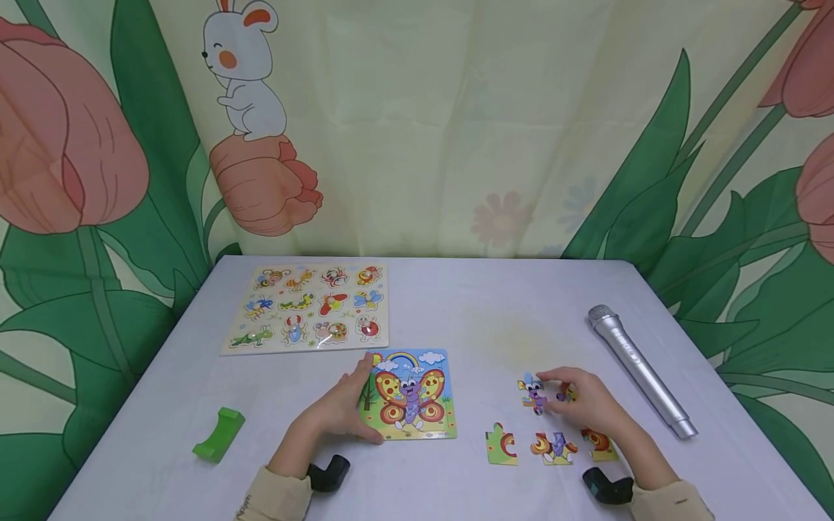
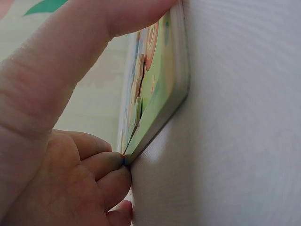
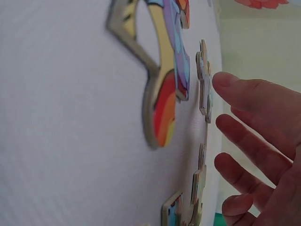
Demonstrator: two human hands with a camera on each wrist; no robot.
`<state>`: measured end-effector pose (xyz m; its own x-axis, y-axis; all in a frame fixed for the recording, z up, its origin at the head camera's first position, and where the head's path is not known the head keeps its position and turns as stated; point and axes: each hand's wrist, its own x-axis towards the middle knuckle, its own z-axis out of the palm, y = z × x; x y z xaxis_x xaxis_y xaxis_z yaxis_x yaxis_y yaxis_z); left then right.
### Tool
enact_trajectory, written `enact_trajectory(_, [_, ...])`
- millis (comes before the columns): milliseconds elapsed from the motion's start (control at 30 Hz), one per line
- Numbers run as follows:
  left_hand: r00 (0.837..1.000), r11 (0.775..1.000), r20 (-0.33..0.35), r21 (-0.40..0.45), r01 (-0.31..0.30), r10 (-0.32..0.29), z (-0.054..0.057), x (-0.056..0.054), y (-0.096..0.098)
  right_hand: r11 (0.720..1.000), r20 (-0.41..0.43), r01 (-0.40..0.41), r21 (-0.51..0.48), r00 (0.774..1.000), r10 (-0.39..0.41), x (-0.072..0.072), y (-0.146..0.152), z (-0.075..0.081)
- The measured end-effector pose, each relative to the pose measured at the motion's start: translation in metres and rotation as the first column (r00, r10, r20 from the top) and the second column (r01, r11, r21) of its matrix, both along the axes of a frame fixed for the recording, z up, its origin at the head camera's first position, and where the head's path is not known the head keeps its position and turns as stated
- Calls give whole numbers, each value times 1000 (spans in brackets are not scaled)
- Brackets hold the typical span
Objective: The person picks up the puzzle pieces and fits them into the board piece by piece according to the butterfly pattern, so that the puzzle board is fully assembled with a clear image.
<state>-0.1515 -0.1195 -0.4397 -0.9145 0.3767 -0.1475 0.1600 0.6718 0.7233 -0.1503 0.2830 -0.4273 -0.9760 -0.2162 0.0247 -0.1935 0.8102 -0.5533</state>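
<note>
My left hand (image 1: 345, 401) holds the square butterfly puzzle board (image 1: 439, 430) at its left side. The thumb is at the lower left of the board and the fingers are at the upper left; in the left wrist view the fingertips touch the board's edge. Over the loose puzzle pieces my right hand (image 1: 589, 401) hovers with thumb and fingers spread, nothing held between them. Nearest to it are a piece with a purple face (image 1: 534, 396) and another, partly hidden piece (image 1: 565, 393). Closer to the front lie a green piece (image 1: 502, 445), a body piece (image 1: 555, 450) and a corner piece (image 1: 599, 445).
An insect peg puzzle board (image 1: 313, 304) lies at the back left. A green curved block (image 1: 219, 435) is left of my left hand. On the right a silver microphone (image 1: 641, 369) lies slantwise. A printed curtain (image 1: 417, 130) hangs behind the table.
</note>
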Motion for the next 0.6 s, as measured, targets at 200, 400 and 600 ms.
enact_trajectory(200, [1000, 1000, 3, 8, -5, 5, 0, 0, 0, 999, 26, -33, -3, 999, 33, -1, 1, -2])
enact_trajectory(400, [1000, 1000, 2, 7, -4, 4, 1, 1, 0, 999, 21, -37, 18, 999, 37, -2, -1, -3])
enact_trajectory(600, [1000, 1000, 1, 4, -5, 5, 1, 1, 0, 998, 15, -47, 30, 999, 46, -3, -2, -4])
